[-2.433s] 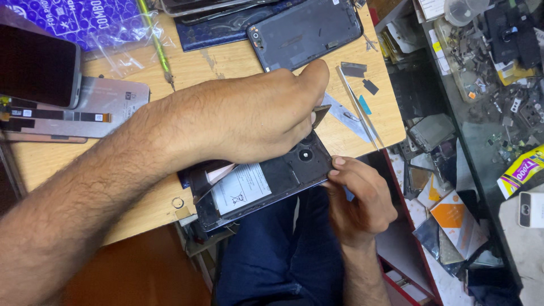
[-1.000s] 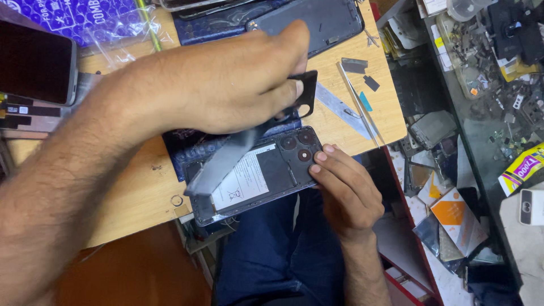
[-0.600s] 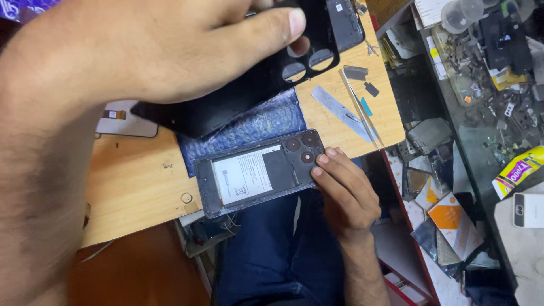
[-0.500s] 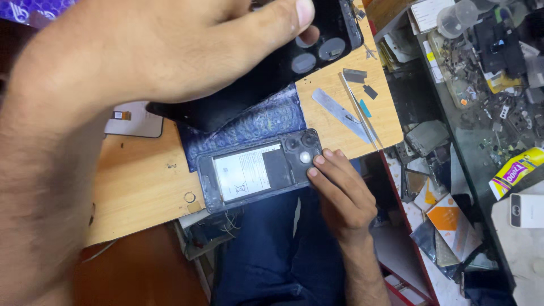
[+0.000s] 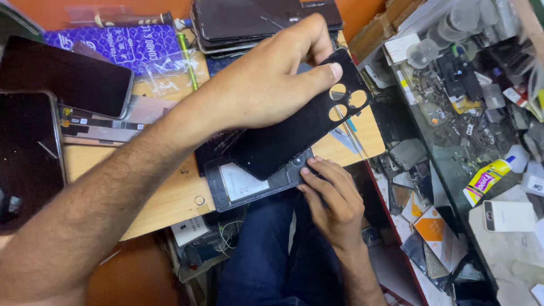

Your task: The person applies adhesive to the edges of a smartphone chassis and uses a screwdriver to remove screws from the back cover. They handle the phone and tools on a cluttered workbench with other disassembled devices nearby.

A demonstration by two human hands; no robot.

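Note:
My left hand (image 5: 266, 85) grips a black phone back cover (image 5: 300, 124) with three round camera holes, lifted above the desk. Under it lies the opened phone body (image 5: 243, 184), grey-framed with a white-labelled battery showing, at the front edge of the wooden desk (image 5: 158, 198). My right hand (image 5: 331, 195) rests its fingertips on the phone's camera end and holds it against the desk edge.
Dark phones and screens (image 5: 62, 76) lie at the left, a stack of phones (image 5: 255, 20) and a blue patterned packet (image 5: 124, 45) at the back. A cluttered glass counter with a yellow glue tube (image 5: 484, 178) stands at the right. My blue-trousered legs are below.
The back cover has come off the phone: my left hand peeled it up, raised it high, then brought it lower over the phone. My right hand stayed on the camera end.

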